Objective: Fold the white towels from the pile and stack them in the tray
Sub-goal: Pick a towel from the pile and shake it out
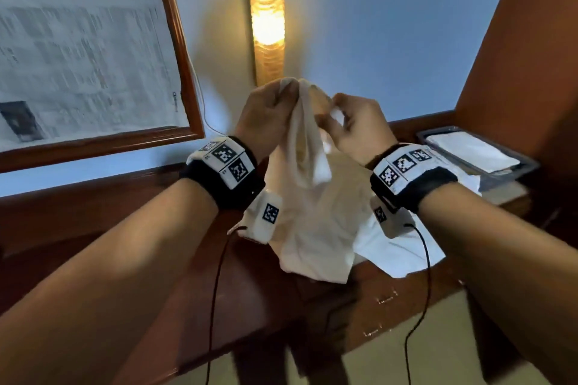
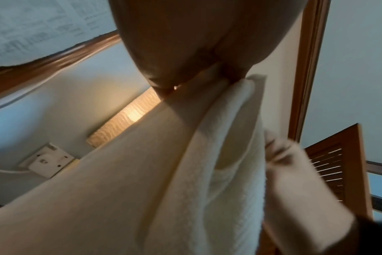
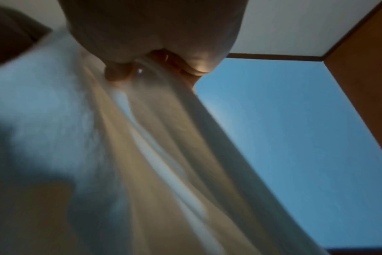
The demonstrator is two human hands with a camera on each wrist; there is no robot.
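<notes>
Both hands, left hand (image 1: 266, 112) and right hand (image 1: 356, 125), pinch the towel (image 1: 308, 197) up above the pile (image 1: 397, 247); a loose pinch could drop it.

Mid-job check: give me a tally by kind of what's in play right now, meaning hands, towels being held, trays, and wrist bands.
Hands gripping cloth: 2 (left hand, right hand)
White terry towel held up in the air: 1
Grey plastic tray with folded white cloth inside: 1
Black wrist bands with coded markers: 2 ()
Total: 6
More white cloth lies on the wooden table; count unclear.
</notes>
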